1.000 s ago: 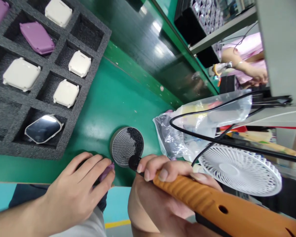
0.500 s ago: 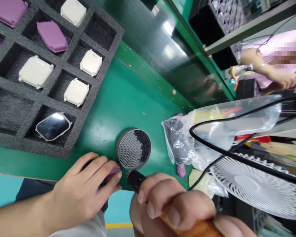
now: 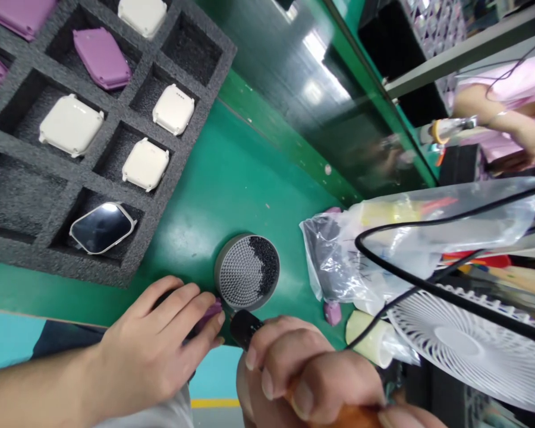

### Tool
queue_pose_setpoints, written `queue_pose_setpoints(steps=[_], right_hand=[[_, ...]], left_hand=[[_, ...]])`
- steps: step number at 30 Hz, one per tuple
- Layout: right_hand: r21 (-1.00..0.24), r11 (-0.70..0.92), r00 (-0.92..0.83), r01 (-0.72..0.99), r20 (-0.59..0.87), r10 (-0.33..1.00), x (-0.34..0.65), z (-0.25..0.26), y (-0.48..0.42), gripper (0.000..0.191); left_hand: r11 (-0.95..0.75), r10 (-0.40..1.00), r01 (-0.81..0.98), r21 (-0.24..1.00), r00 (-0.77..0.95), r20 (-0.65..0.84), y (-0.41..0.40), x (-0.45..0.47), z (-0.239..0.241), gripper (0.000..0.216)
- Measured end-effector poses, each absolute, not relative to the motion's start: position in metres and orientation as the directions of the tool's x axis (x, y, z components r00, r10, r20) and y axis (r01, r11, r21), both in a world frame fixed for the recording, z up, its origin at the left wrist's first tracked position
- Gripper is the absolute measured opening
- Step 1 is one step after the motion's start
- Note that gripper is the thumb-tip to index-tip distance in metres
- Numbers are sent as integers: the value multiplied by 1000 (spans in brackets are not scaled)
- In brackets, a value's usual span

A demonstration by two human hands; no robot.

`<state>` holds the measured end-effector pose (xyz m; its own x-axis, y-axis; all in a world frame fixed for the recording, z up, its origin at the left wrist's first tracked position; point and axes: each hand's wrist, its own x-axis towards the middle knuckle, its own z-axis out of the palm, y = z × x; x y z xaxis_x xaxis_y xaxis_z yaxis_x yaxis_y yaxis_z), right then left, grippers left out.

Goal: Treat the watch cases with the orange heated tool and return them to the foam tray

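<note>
My left hand (image 3: 160, 342) is closed over a purple watch case (image 3: 211, 312) at the bench's front edge; the fingers hide most of it. In my right hand (image 3: 312, 371) is a screwdriver (image 3: 245, 327) with a black nose and an orange-brown handle. Its tip points at the watch case, just below a round grey dish (image 3: 238, 276). Tiny black screws (image 3: 267, 267) lie along the right side of that dish, on its studded floor. I cannot make out whether the tip touches the case.
A grey foam tray (image 3: 129, 261) at the left holds white watch cases (image 3: 71, 125), purple ones (image 3: 102, 57) and a watch with a dark screen (image 3: 103, 228). Right are a plastic bag (image 3: 334, 255), a black cable (image 3: 405, 270) and a white fan (image 3: 463, 342). Behind the partition, a person's arm (image 3: 512, 125) shows.
The whole view has shifted slightly, so tray, dish and bag sit a little further right. Both hands keep their hold. The other person's arm has moved a little.
</note>
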<state>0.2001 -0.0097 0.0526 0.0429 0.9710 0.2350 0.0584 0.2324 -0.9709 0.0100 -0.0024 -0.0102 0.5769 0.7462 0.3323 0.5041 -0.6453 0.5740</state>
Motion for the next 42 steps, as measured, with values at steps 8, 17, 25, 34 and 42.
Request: queue_pose_setpoints(steps=[8, 17, 25, 34, 42], right_hand=[[-992, -23, -92, 124, -35, 995, 226, 72, -11, 40], [-909, 415, 252, 42, 411, 876, 182, 52, -1, 30], [-961, 266, 466, 75, 270, 843, 185, 65, 5, 50], [-944, 321, 462, 78, 320, 827, 183, 54, 10, 60], [-935, 341, 412, 98, 350, 841, 186, 54, 10, 58]], left_hand=[[-648, 739, 499, 575, 597, 314, -4, 7, -10, 29], [-645, 751, 526, 555, 572, 331, -1, 7, -9, 28], [-739, 639, 397, 544, 669, 380, -2, 1, -9, 31], [-669, 716, 459, 585, 608, 342, -2, 4, -8, 26], [-678, 723, 475, 561, 570, 390, -4, 4, -12, 24]])
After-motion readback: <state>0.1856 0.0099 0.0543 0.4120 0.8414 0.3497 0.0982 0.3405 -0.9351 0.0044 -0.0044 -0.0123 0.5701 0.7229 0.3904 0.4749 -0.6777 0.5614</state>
